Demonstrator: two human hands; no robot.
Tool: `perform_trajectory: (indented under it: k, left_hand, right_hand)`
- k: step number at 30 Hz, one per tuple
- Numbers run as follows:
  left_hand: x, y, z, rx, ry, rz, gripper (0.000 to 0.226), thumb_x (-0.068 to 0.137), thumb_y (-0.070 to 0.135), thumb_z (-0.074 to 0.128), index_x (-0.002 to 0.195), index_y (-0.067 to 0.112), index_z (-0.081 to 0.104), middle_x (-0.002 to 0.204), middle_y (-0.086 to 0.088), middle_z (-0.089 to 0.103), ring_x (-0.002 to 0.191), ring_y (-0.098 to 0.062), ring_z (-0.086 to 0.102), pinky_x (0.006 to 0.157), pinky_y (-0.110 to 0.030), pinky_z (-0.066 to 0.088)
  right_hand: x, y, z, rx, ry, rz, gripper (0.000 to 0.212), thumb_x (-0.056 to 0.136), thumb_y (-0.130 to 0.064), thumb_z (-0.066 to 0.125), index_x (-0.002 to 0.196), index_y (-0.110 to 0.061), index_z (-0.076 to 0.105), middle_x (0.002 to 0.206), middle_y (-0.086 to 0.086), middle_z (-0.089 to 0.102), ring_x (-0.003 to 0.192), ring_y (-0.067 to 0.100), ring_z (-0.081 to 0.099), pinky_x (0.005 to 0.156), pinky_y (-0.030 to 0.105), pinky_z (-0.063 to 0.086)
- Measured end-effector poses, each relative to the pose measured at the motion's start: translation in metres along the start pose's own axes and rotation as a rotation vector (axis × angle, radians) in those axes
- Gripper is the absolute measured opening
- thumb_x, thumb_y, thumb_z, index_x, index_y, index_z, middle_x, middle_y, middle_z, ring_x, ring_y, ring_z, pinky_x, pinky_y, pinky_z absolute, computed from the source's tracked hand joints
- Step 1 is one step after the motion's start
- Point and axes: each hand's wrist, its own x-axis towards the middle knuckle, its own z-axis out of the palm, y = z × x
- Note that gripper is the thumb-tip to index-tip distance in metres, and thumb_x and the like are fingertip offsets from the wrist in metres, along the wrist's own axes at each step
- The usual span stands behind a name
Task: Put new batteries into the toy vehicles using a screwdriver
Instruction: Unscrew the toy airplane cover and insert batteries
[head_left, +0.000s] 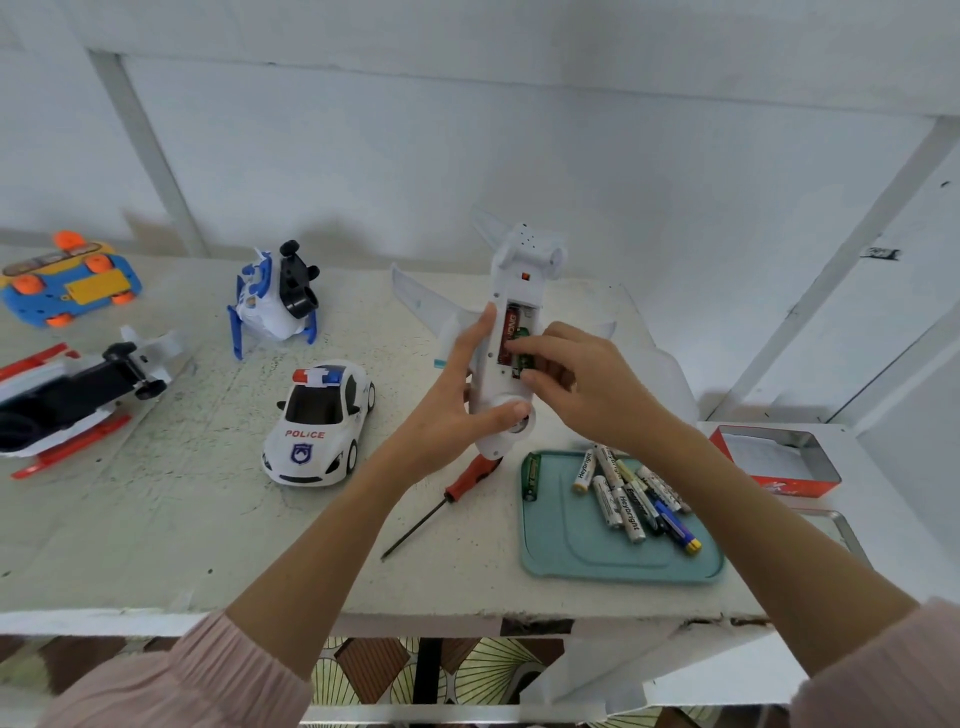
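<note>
The toy plane (511, 332), smooth white plastic, is held belly up above the table (208, 519), its battery slot uncovered. The left hand (457, 400) grasps its body from the side; the right hand (576, 382) pinches a green battery (521, 352) in the slot beside a red one. The table top is rough, worn and whitish, against a white wall. The screwdriver (447, 499) lies just beside the teal tray (582, 551) of loose batteries (631, 493), near the front edge.
</note>
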Motion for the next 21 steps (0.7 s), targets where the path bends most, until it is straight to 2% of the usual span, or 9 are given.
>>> perform_trajectory:
  k: [5, 9, 12, 15, 17, 21]
  left_hand:
    - [0.0024, -0.0001, 0.0003, -0.003, -0.008, 0.008, 0.086, 0.075, 0.034, 0.069, 0.135, 0.059, 0.013, 0.137, 0.022, 0.038, 0.107, -0.004, 0.059, 0.099, -0.036, 0.048]
    - [0.0038, -0.0015, 0.0009, -0.015, -0.002, 0.006, 0.086, 0.077, 0.031, 0.071, 0.133, 0.063, 0.015, 0.133, 0.026, 0.041, 0.108, -0.006, 0.059, 0.099, -0.036, 0.048]
    - [0.004, -0.0015, 0.0019, -0.017, -0.005, 0.007, 0.085, 0.077, 0.032, 0.073, 0.132, 0.063, 0.015, 0.134, 0.022, 0.043, 0.106, -0.004, 0.059, 0.097, -0.032, 0.049]
    - [0.0034, -0.0006, 0.0028, -0.026, -0.012, 0.01, 0.085, 0.076, 0.031, 0.07, 0.135, 0.059, 0.015, 0.135, 0.021, 0.044, 0.105, -0.001, 0.06, 0.097, -0.03, 0.048]
    - [0.0035, -0.0008, 0.0026, -0.03, -0.009, 0.012, 0.086, 0.076, 0.031, 0.069, 0.136, 0.059, 0.015, 0.135, 0.019, 0.045, 0.105, -0.002, 0.06, 0.096, -0.03, 0.048]
    - [0.004, -0.0015, 0.0022, -0.033, -0.012, 0.009, 0.087, 0.078, 0.027, 0.07, 0.139, 0.056, 0.015, 0.135, 0.016, 0.047, 0.105, -0.005, 0.061, 0.094, -0.029, 0.05]
  right_hand:
    - [0.0023, 0.0003, -0.0002, -0.056, 0.002, -0.027, 0.027, 0.083, -0.005, 0.06, 0.11, -0.003, 0.063, 0.085, -0.008, 0.047, 0.068, -0.008, 0.041, 0.069, 0.001, 0.033]
    - [0.0032, 0.0014, 0.0023, -0.077, 0.056, -0.018, 0.024, 0.082, -0.008, 0.06, 0.106, -0.005, 0.063, 0.082, -0.009, 0.049, 0.062, 0.008, 0.047, 0.067, 0.005, 0.037]
    - [0.0028, 0.0038, 0.004, -0.066, 0.108, -0.018, 0.022, 0.078, -0.009, 0.063, 0.099, -0.004, 0.066, 0.075, -0.001, 0.056, 0.059, 0.012, 0.049, 0.064, 0.008, 0.038]
    - [0.0033, 0.0055, 0.0041, -0.035, 0.155, 0.009, 0.02, 0.075, -0.009, 0.065, 0.093, -0.003, 0.069, 0.068, -0.003, 0.054, 0.055, 0.005, 0.044, 0.061, 0.003, 0.036]
    - [0.0048, 0.0065, 0.0037, -0.018, 0.168, 0.019, 0.019, 0.075, -0.009, 0.065, 0.092, -0.003, 0.07, 0.069, -0.006, 0.052, 0.057, -0.003, 0.043, 0.061, 0.002, 0.035]
    - [0.0066, 0.009, 0.0022, -0.002, 0.182, 0.02, 0.016, 0.073, -0.006, 0.065, 0.088, -0.002, 0.07, 0.068, -0.004, 0.055, 0.059, -0.008, 0.043, 0.061, 0.002, 0.035]
